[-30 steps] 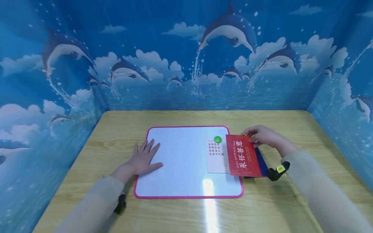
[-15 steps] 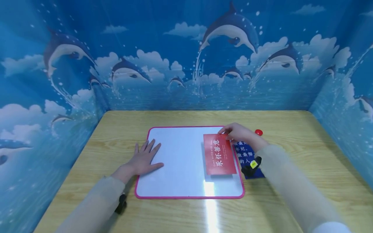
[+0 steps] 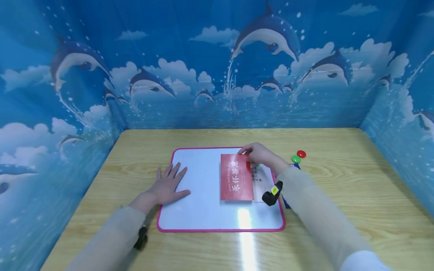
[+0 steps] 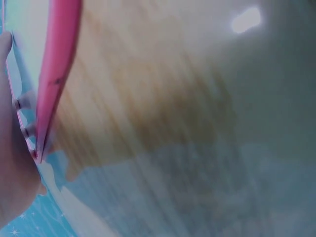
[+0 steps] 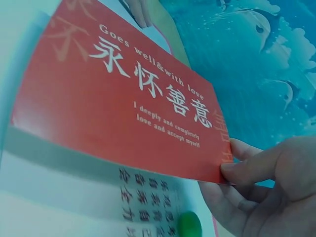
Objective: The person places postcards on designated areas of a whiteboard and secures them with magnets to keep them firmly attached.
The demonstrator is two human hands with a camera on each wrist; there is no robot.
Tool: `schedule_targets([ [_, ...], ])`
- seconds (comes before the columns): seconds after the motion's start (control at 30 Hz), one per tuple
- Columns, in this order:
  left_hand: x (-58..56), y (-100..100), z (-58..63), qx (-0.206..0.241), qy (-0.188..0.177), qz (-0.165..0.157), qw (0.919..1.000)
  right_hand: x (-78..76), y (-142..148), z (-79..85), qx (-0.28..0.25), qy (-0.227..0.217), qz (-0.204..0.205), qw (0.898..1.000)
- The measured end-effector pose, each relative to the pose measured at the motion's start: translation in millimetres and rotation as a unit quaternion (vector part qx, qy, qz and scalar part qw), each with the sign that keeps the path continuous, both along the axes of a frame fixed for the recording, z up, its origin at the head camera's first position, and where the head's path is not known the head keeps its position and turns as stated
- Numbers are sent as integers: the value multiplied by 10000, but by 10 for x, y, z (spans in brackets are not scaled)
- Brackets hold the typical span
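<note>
A pink-framed whiteboard point(image 3: 200, 188) lies on the table. My left hand point(image 3: 167, 186) rests on its left edge with the fingers spread. Over the board's right half my right hand point(image 3: 259, 155) pinches a red card point(image 3: 236, 178) by its upper right corner. In the right wrist view the thumb point(image 5: 247, 168) lies on the face of the red card point(image 5: 133, 98), which is tilted and raised off the board. Partly hidden behind it is a pale card point(image 3: 262, 184) with dark writing. A green magnet point(image 5: 189, 224) sits on that pale card.
Right of the board, a red magnet point(image 3: 301, 154) and another green magnet point(image 3: 296, 159) lie on the table point(image 3: 352, 180). A dark blue card point(image 3: 286, 203) there is mostly covered by the right sleeve. A dolphin-printed curtain point(image 3: 190, 109) encloses the back and sides.
My right hand has carried the red card leftward, from the board's right edge to over its surface. The loose red and green magnets have come into view. My left hand stays put.
</note>
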State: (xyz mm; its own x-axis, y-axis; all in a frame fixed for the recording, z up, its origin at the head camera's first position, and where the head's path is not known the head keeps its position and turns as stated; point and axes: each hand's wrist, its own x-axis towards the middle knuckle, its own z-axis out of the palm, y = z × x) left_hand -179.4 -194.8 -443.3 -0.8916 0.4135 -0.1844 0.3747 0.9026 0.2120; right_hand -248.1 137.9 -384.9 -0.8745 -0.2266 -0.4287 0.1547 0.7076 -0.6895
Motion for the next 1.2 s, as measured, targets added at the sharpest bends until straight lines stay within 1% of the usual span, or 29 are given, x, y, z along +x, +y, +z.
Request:
schedule_targets([
  [0.17,-2,-5,-15,11,-21,35,10000,-21,-129,-44,-122,52,-69,9999],
  [0.23,2,-9,-18,21,8,24,10000,-23,-166,-66,-153,94,-6,9998],
  [0.33,8,-11,-16,8,57,17,10000,-17,-205,-92,-63,178,112,9998],
  [0.57,15,-4,5,56,19,27,10000,-8,-279,-159,-102,-2,-35,9999],
  [0.83,4,-4,-1,-38,-44,83,9999,16,-349,-207,-110,200,25,9997],
  [1.03,-8,-10,-11,-50,-51,67,10000,16,-376,-235,32,340,61,9994],
  [1.2,-35,-17,30,-2,-107,93,9999,18,-385,-246,138,635,267,9975],
])
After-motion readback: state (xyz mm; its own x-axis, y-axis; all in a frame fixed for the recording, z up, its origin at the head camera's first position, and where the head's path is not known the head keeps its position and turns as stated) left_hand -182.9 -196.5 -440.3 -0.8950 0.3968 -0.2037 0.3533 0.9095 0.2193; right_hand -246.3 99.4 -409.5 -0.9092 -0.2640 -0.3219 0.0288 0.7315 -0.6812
